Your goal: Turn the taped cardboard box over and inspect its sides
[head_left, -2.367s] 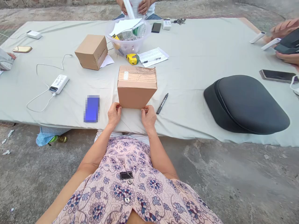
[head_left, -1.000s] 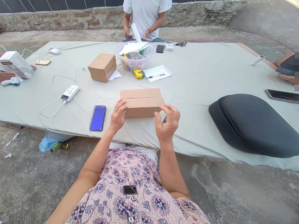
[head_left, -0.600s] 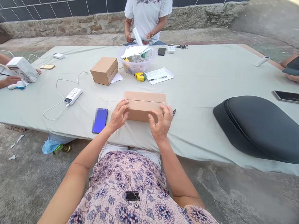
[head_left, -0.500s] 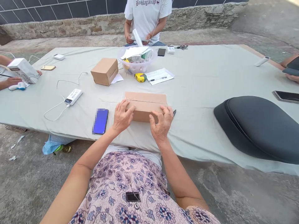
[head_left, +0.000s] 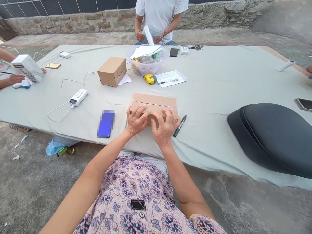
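Note:
A small brown cardboard box lies on the cloth-covered table in front of me, its lid down with a thin seam across the top. My left hand rests on its left front part, fingers bent over the top and thumb toward the front middle. My right hand holds the right front part in the same way, thumb at the front face. The two thumbs are close together. Just right of my right hand lies a black marker pen. A phone with a blue screen lies left of my left hand.
Beyond the box are another cardboard box, a yellow tape measure, a paper sheet and a plastic basin. A white power bank with cables lies left, a black padded seat right. Other people sit around the table.
Both hands have moved inward along the box's front edge, thumbs closer together. More of the marker pen shows. The view has shifted slightly, and the box is turned a little.

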Motion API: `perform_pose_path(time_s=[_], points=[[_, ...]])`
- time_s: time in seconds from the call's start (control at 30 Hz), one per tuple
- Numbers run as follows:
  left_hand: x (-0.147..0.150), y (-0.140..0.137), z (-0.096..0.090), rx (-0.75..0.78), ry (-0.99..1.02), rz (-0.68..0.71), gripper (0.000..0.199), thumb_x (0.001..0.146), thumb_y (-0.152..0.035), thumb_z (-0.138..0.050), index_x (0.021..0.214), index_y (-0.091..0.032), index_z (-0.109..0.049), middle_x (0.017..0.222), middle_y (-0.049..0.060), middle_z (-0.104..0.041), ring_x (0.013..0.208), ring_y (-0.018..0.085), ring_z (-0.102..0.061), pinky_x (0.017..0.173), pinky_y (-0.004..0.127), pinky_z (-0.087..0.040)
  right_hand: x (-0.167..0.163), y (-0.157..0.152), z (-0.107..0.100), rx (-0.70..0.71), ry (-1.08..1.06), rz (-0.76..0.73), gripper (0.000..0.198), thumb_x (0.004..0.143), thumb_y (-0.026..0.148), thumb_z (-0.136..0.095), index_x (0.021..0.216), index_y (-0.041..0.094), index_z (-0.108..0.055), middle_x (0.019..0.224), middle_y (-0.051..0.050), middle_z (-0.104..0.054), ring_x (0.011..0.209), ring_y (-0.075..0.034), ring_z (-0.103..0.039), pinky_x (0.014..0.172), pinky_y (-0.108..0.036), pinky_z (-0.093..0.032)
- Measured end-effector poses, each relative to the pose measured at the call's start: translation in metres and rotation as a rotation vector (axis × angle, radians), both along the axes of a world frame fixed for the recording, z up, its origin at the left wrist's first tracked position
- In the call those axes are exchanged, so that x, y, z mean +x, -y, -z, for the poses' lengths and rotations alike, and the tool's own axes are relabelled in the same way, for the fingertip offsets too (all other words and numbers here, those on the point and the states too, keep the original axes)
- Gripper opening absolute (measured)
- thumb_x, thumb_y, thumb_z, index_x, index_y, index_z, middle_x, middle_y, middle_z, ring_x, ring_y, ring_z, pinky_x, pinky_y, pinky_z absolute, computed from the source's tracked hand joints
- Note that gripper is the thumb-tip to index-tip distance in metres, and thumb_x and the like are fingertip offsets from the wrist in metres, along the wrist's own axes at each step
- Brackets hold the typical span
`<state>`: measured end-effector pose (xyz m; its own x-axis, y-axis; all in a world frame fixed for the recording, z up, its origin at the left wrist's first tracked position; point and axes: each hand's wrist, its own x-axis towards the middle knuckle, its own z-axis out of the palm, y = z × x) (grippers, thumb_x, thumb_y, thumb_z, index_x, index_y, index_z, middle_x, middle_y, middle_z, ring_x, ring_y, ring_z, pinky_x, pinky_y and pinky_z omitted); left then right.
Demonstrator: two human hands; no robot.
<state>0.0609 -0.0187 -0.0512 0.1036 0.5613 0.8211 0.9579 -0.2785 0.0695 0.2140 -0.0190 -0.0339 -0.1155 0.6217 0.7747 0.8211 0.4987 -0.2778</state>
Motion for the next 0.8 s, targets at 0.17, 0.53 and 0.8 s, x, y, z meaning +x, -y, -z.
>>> perform_pose_path(time_s=[0.17,0.53,0.8], points=[[0.0015,-0.0026,0.0018,0.065,-0.032,-0.026,0.028,0.089,-0.029,-0.055,0.112,-0.03,-0.07,0.121,0.009,-0.074,0.118,0.027,-0.064,0.116,0.053,-0.027,0.0072,0.0015,0.0039,0.011,0.04,-0.043,0.026,0.09,0.026,-0.057,0.113,0.029,-0.07,0.134,-0.01,-0.057,0.137,-0.029,-0.046,0.117,-0.058,-0.023],[-0.0004,-0.0052,0.0059,-0.032,0.025,-0.023,0.027,0.088,-0.035,-0.055,0.111,-0.028,-0.069,0.123,0.01,-0.072,0.121,0.028,-0.061,0.118,0.053,-0.022,0.0011,0.0042,-0.0005,-0.027,0.004,-0.033,0.024,0.091,0.024,-0.055,0.11,0.027,-0.071,0.136,-0.011,-0.059,0.137,-0.029,-0.047,0.117,-0.06,-0.021],[0.0013,-0.0029,0.003,-0.162,0.11,0.006,0.029,0.091,-0.04,-0.054,0.113,-0.028,-0.068,0.129,0.011,-0.068,0.127,0.03,-0.058,0.117,0.056,-0.022,0.0012,0.0029,0.0003,-0.096,-0.039,-0.059,0.026,0.092,0.022,-0.053,0.108,0.027,-0.072,0.14,-0.012,-0.057,0.141,-0.03,-0.044,0.118,-0.065,-0.018]])
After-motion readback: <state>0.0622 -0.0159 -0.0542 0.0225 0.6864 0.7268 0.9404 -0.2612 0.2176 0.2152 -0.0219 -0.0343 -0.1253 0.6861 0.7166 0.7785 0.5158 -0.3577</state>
